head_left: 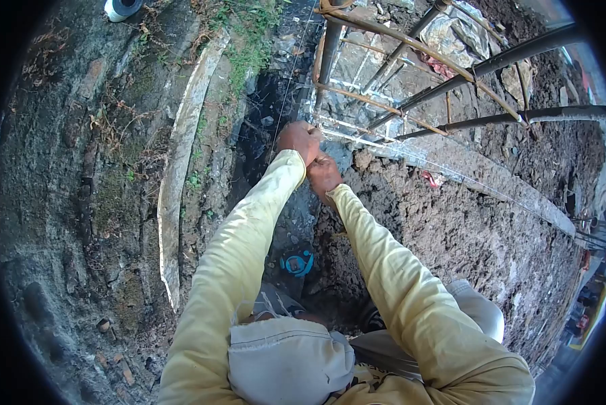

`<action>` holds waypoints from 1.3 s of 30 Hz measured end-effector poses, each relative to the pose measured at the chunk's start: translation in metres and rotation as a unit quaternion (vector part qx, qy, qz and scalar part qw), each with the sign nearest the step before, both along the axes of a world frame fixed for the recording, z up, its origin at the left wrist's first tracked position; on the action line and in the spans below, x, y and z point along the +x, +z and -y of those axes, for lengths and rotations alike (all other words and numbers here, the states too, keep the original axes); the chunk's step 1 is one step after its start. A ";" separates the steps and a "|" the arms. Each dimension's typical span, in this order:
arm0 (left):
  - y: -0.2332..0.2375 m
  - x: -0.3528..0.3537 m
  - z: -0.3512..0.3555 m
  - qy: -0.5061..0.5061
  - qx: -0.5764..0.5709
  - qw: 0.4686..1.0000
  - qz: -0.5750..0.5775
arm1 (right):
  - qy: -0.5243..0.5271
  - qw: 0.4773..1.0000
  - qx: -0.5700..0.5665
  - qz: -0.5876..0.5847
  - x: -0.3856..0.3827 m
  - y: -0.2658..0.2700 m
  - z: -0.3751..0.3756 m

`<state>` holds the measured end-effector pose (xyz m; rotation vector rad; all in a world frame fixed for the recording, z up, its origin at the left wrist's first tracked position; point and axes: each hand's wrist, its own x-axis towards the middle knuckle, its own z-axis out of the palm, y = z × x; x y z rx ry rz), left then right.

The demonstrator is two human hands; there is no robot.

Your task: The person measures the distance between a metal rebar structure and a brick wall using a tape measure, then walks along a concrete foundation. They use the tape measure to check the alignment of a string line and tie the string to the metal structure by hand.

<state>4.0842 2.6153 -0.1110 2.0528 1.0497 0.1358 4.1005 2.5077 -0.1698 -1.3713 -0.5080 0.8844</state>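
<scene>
Ahead of me, my left hand (299,142) is closed, fingers curled in, by the near corner of a rebar cage (330,47). Just below it and very close sits my right hand (324,177), closed too. Whatever the fingers pinch is too small or hidden to make out. A thin string (289,84) comes down from the top of the view toward my left hand. Another pale string (445,169) stretches from near the hands off to the right, over a concrete edge. Yellow sleeves cover both arms.
Left, a weathered wall (67,169) runs beside a long pale strip (181,155). A blue round object (296,263) lies below my hands. Rough soil (445,229) fills the right. A crumpled sack (455,37) lies behind the bars; a white roll (122,8) is at top left.
</scene>
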 end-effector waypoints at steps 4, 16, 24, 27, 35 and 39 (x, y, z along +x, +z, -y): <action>-0.005 0.000 0.000 0.005 0.022 1.000 0.005 | -0.017 0.985 -0.121 0.122 0.001 0.003 0.004; -0.028 0.004 -0.004 0.049 -0.141 0.984 0.095 | -0.029 0.947 -0.166 0.275 -0.003 0.035 0.021; -0.034 0.004 -0.010 0.053 -0.243 0.960 0.132 | -0.100 0.922 -0.128 -0.353 0.018 0.056 0.041; -0.046 0.002 -0.013 0.058 -0.283 0.946 0.147 | -0.111 0.880 0.053 -0.458 0.031 0.044 0.040; -0.046 0.000 -0.007 0.093 -0.389 0.893 0.205 | -0.123 0.920 0.019 -0.372 0.022 0.063 0.011; -0.024 -0.006 -0.007 0.090 -0.447 0.872 0.177 | -0.152 0.947 -0.076 -0.273 0.024 0.042 0.010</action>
